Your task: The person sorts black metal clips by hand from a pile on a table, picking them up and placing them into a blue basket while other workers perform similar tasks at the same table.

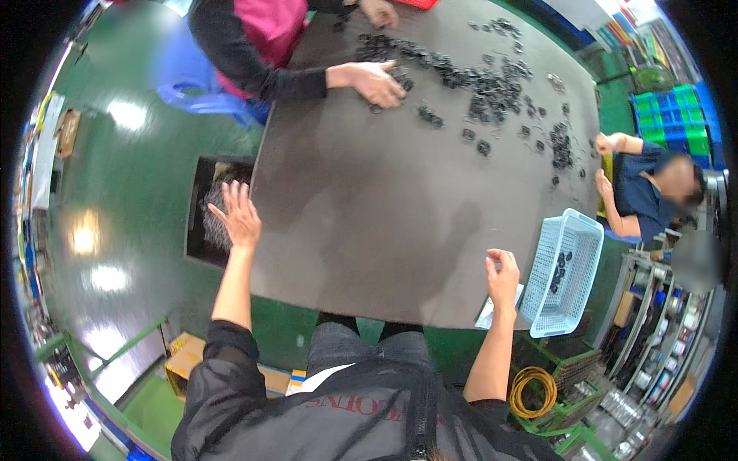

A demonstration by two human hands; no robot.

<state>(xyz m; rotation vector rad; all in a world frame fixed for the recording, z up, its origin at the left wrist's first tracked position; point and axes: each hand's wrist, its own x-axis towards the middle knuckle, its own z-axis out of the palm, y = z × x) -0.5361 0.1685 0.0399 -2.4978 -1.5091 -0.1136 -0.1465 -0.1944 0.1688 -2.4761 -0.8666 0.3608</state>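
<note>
My left hand [243,223] is spread flat at the left edge of the grey table [369,230], holding nothing. Just beyond its fingers, a dark square bin [201,250] on the floor side contains a heap of thin greyish scraps [215,219]. Above the table's near right part, my right hand [504,280] is loosely bent, thumb apart from the fingers, with nothing visible in it. Close to its right stands a light blue plastic basket [547,246] with a few small black parts [560,273] inside. A white sheet or packet [486,313] lies partly behind my right wrist.
Many small black parts [496,96] lie scattered across the table's far side. A co-worker's hand [377,83] reaches into them at the far left. Another person [653,192] sits at the right edge. A red container [419,3] shows at the top; a coiled yellow hose [533,392] sits lower right.
</note>
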